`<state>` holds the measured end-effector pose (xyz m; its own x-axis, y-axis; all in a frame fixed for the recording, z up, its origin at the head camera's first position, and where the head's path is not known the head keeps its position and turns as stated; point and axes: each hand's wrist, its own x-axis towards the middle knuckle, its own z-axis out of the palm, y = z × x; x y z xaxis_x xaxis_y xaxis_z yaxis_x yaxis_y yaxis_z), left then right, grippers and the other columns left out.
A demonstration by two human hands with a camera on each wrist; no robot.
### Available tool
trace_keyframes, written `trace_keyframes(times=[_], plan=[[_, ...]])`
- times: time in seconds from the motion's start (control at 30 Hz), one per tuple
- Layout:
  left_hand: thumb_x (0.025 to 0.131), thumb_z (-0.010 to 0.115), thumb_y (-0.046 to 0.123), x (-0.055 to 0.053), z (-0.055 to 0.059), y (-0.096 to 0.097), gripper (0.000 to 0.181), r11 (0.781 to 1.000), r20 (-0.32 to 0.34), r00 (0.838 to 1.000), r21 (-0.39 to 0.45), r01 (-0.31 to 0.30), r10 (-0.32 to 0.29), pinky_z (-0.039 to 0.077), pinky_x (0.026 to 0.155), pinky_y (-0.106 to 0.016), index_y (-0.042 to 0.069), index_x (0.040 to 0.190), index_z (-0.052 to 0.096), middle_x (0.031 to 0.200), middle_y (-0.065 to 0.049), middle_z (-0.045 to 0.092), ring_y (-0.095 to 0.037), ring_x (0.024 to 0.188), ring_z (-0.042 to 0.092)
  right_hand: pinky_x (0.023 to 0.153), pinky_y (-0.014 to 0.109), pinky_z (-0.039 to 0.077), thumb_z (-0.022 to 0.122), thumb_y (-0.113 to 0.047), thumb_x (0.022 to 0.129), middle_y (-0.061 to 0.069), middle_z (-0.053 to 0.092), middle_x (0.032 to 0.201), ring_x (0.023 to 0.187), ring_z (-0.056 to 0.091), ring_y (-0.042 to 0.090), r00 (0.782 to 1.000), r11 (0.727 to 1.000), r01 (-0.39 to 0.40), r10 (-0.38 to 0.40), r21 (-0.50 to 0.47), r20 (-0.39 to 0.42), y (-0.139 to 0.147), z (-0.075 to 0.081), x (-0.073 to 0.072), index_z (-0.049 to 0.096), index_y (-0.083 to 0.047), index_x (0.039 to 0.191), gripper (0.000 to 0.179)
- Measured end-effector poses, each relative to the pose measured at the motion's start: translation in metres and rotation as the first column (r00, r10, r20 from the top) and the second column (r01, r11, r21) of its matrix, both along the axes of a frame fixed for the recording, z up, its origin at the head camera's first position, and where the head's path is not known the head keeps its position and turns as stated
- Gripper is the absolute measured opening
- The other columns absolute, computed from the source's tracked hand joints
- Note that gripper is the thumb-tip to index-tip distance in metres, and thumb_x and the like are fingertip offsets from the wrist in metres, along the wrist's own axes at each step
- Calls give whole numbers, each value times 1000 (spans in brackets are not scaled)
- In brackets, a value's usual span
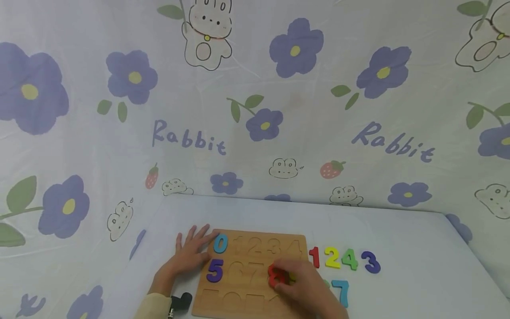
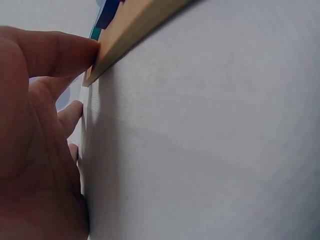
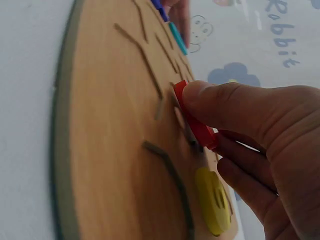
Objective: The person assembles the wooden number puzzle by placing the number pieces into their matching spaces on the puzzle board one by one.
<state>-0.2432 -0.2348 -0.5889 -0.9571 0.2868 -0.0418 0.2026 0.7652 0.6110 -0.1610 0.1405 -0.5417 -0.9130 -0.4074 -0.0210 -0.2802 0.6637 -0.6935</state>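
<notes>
A wooden number board [image 1: 235, 285] with carved recesses lies on the white table. My right hand [image 1: 303, 283] pinches a red number 8 [image 1: 274, 275] between thumb and fingers, over the middle row; in the right wrist view the red 8 [image 3: 192, 117] is tilted at its recess, not lying flat. Beside it on the board is a yellow piece [image 3: 212, 202], mostly hidden by the hand in the head view. My left hand [image 1: 189, 257] rests at the board's left edge, fingers spread, thumb touching the side. A blue 0 [image 1: 220, 243] and purple 5 [image 1: 215, 270] sit in the board.
Right of the board lie a red 1 [image 1: 314, 257], yellow 2 [image 1: 332, 258], green 4 [image 1: 349, 259], purple 3 [image 1: 371, 262] and blue 7 [image 1: 341, 292]. A green piece is partly hidden behind the right hand. A black object [image 1: 181, 302] is by the left wrist.
</notes>
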Motion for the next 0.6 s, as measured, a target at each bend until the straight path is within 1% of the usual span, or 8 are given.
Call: trace_keyframes(times=[0.1,0.2,0.23,0.27,0.4,0.47,0.5,0.6], plan=[[91,66,21,0,2,0,78,1000,3,1000,0,1,-1,-20,126,-78,32,167,48,182,-14,26,-52,169,-1,108,51,61,86,-32,95,-10,77,132,115,68,14,1000,999,-17,17,35,-2,-3,-3,-2,78,-23,136,43],[90,66,20,1,4,1,79,1000,2,1000,8,4,-4,-21,125,-79,30,167,48,182,-15,26,-53,169,-1,107,50,62,85,-34,95,-11,78,129,112,68,12,1000,998,-23,23,52,6,-5,-4,-3,78,-22,136,43],[91,66,21,1,4,1,79,1000,5,1000,3,4,-4,-21,126,-77,31,167,47,182,-14,25,-52,169,-2,107,50,62,85,-35,95,-11,77,129,112,68,12,1000,998,-23,22,59,8,-5,-4,-3,78,-22,137,44],[91,66,20,1,4,1,79,1000,1,1000,9,5,-5,-20,125,-78,30,167,48,182,-16,26,-54,169,-1,107,50,62,85,-35,95,-11,78,129,111,68,12,1000,998,-22,21,62,8,-6,-4,-4,78,-22,137,44],[92,65,21,2,4,1,79,1000,9,1000,10,3,-3,-21,126,-77,31,167,47,183,-14,25,-52,169,-2,108,50,62,86,-34,95,-10,78,130,112,69,12,1000,996,-14,14,85,5,-7,-3,-4,77,-21,137,45],[91,66,20,2,4,1,79,1000,5,1000,20,5,-5,-21,125,-78,30,167,48,182,-15,26,-54,169,-2,108,51,62,86,-33,94,-8,78,130,112,69,14,1000,996,-6,6,93,7,-8,-3,-4,77,-20,137,46],[91,65,21,2,4,1,79,1000,9,1000,15,4,-4,-22,126,-77,31,167,47,183,-14,25,-52,169,-2,108,52,62,87,-32,94,-8,78,131,113,70,15,1000,995,-4,4,96,5,-8,-2,-4,77,-19,137,46],[91,65,21,2,3,0,79,1000,4,1000,19,5,-5,-22,126,-77,32,167,48,182,-14,25,-52,169,-2,108,53,61,87,-31,93,-7,78,132,115,70,16,1000,995,0,1,95,-11,-7,-1,-2,77,-19,137,46]])
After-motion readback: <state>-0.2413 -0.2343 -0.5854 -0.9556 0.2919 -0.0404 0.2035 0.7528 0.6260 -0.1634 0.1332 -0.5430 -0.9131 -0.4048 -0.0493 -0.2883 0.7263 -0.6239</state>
